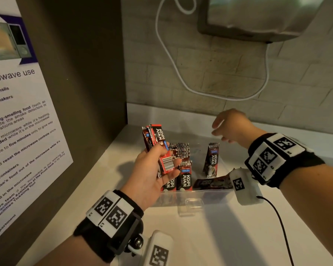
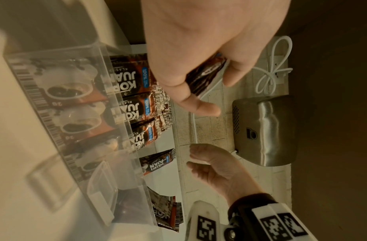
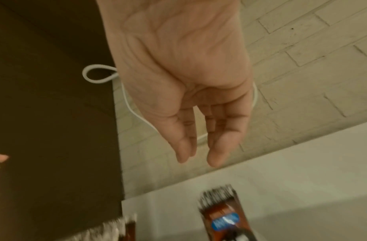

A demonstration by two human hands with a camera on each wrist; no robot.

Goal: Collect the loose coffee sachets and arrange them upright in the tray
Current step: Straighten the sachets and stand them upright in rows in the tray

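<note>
sachets going into the tray, one bunch at a time

on the far left, a paper notice [image 1: 17, 131] about microwave use hangs on the wall. next comes the left hand [image 1: 154, 173]. its fingers and thumb curl round a small bunch of coffee sachets [image 1: 158, 143], held up over the left end of the clear tray [image 1: 190, 196]. i think it holds them there so they are close by when it is time to put them in.

in the left part of the tray, a row of sachets [image 1: 181, 164] stands upright, packed close so they prop each other up. a bit to the right, one sachet [image 1: 211, 160] stands alone and leans. just beside it, one lying sachet [image 1: 211, 183] is flat at the tray's right end, so it probably needs standing up.

over the far side of the tray, the right hand [image 1: 233, 127] is loose and holds nothing. it looks ready to take a sachet.
</note>
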